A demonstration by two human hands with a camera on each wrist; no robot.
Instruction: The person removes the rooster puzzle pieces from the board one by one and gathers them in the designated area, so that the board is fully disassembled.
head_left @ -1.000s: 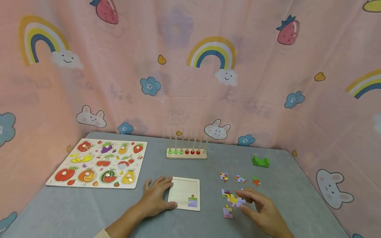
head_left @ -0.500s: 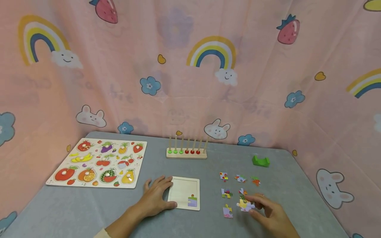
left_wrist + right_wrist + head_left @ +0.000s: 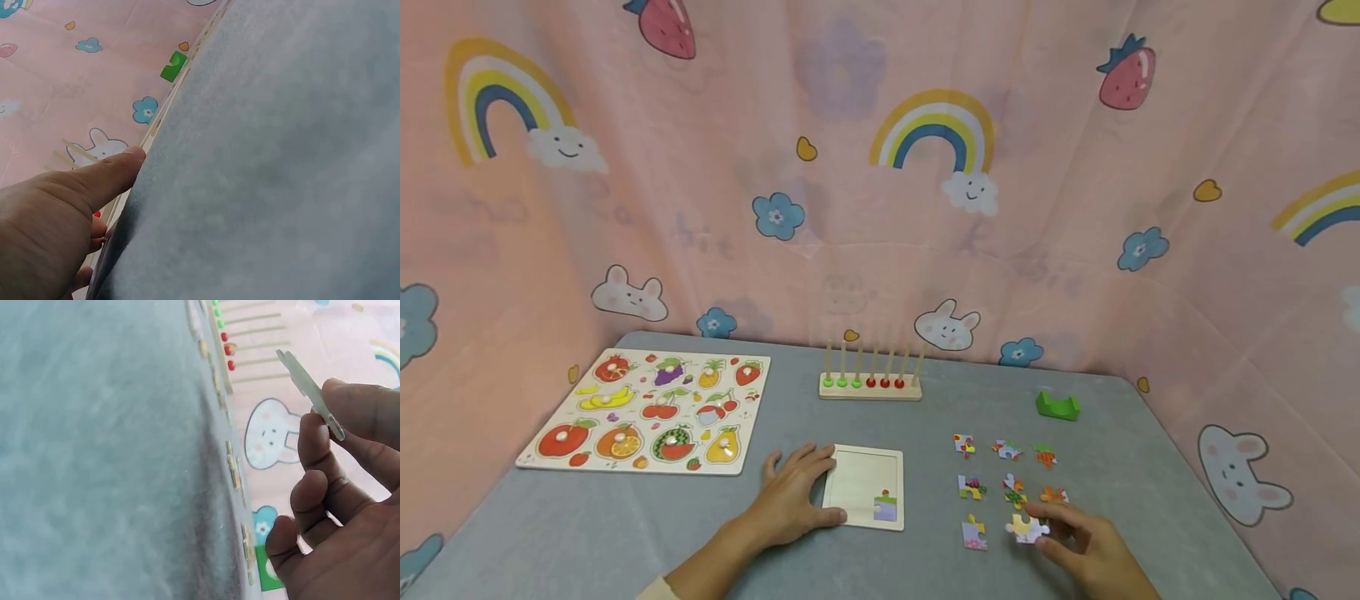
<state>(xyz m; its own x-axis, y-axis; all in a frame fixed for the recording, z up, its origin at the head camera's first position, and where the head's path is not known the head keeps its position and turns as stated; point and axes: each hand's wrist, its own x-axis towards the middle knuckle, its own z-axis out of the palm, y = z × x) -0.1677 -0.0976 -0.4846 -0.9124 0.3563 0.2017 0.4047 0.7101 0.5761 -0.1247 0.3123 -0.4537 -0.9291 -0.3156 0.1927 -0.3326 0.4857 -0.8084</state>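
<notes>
In the head view my left hand (image 3: pixel 792 497) rests at the left side of a square wooden puzzle tray (image 3: pixel 854 475), fingertips by its far corner and thumb by its near one. In the tray's lower right corner lies one purple-and-green jigsaw piece (image 3: pixel 885 506). My right hand (image 3: pixel 1093 546) pinches a yellow-and-lilac jigsaw piece (image 3: pixel 1027 527) between thumb and index finger. The right wrist view shows this held piece (image 3: pixel 309 390) edge-on, raised above the table, with the other fingers loosely curled. Several loose jigsaw pieces (image 3: pixel 972 487) lie in rows beyond and left of it.
A fruit peg-board puzzle (image 3: pixel 655 417) lies at the left of the grey table (image 3: pixel 925 567). At the back stands a wooden peg rack (image 3: pixel 870 389) with green and red beads. A green block (image 3: pixel 1057 407) sits at the back right. A patterned pink curtain (image 3: pixel 880 267) hangs behind.
My right hand has moved right and slightly nearer with the held jigsaw piece, uncovering loose pieces behind it. My left hand and the tray look unmoved.
</notes>
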